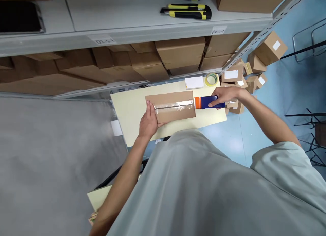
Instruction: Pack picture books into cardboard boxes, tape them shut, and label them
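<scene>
A brown cardboard box (173,114) lies on the pale yellow table (132,127) in front of me. Clear packing tape (178,104) runs along the seam on its top. My left hand (148,122) grips the box's left end, fingers on the top edge and thumb along the near side. My right hand (225,94) is closed around a blue and orange tape dispenser (207,102), whose orange front touches or nearly touches the box's right end. The palm covers part of the dispenser.
Behind the table stands a metal shelf (142,30) holding cardboard boxes (180,54) and yellow-black utility knives (188,12). A tape roll (211,79) and a white box (194,83) lie at the table's back edge. Parcels (233,76) are piled to the right.
</scene>
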A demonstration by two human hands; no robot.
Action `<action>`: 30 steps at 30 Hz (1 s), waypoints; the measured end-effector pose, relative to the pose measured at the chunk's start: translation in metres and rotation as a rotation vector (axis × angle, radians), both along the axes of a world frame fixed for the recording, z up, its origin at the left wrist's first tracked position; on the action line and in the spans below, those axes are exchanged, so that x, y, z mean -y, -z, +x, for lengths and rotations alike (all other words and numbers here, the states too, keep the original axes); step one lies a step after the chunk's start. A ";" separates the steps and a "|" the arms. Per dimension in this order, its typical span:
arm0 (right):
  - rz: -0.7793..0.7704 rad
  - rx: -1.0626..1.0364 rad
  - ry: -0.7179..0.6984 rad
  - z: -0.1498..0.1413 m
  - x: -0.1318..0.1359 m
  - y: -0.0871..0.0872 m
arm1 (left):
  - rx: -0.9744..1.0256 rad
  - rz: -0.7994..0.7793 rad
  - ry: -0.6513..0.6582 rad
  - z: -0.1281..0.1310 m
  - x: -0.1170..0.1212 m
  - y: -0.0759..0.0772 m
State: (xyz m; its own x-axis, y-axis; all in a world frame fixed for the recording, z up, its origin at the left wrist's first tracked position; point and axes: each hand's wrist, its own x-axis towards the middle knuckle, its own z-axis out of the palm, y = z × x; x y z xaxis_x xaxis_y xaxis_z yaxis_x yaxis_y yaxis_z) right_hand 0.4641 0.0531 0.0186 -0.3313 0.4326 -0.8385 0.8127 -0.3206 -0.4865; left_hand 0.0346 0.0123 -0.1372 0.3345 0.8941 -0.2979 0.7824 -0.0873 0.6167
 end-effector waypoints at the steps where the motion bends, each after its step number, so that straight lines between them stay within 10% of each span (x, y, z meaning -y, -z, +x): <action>1: 0.002 0.003 -0.002 0.006 0.003 0.002 | 0.004 -0.001 -0.007 0.001 0.000 0.000; 30: -0.097 -0.180 -0.021 0.067 0.016 0.047 | -0.266 -0.014 0.144 0.022 0.002 0.003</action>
